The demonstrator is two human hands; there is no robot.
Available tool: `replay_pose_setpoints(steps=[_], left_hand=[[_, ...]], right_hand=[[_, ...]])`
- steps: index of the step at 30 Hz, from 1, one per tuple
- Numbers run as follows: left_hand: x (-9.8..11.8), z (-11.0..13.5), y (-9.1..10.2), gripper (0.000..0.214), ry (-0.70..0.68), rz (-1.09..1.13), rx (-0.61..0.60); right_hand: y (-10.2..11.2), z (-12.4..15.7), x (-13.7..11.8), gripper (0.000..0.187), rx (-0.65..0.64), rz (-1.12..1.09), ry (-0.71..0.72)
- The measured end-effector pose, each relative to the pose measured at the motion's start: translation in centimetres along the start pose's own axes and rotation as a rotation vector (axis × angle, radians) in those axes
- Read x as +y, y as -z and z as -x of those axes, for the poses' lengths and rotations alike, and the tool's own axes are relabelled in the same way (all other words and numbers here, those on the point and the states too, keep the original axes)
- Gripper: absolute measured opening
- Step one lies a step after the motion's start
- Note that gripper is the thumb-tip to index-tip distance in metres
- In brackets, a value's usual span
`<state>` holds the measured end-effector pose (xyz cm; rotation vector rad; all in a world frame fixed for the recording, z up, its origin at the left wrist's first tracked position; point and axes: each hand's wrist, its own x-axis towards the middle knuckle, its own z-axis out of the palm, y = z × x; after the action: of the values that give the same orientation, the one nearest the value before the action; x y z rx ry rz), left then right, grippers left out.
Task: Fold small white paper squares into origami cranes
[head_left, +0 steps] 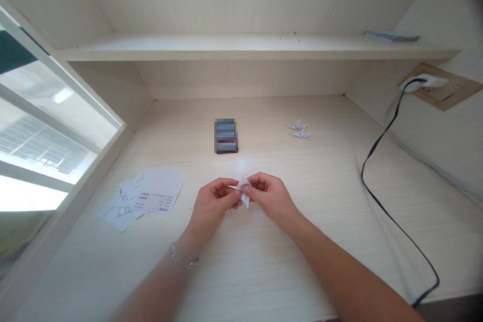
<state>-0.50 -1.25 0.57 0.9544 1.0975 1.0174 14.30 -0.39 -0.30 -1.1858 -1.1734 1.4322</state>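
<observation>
A small folded piece of white paper (245, 200) is pinched between my two hands, narrowing to a point toward me. My left hand (218, 195) grips its left side between thumb and fingers; a bracelet circles that wrist. On the other side, the thumb and forefinger of my right hand (269, 193) press the paper, with the remaining fingers curled. Farther back on the right lie small folded paper cranes (301, 134), close together. Left of my hands, several printed white paper sheets (158, 188) overlap on the desk.
A dark, pixelated phone-like object (226, 136) lies beyond my hands. At right, a black cable (377, 206) runs from a wall socket (445, 93) down across the desk. A shelf (241, 54) spans the back, with a flat item (394, 36) on it. A window (45, 126) borders the left.
</observation>
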Motion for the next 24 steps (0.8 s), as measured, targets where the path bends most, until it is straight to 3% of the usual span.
replay_pose_setpoints(steps=[19,24], left_hand=[[-0.02,0.28,-0.42,0.030,0.015,0.030,-0.042],[0.12,0.23,-0.61,0.033,0.013,-0.006,0.006]], right_hand=[[-0.58,0.40,-0.33,0.011,0.120,-0.003,0.111],[-0.66,0.31,-0.33,0.012,0.146,0.027,0.102]])
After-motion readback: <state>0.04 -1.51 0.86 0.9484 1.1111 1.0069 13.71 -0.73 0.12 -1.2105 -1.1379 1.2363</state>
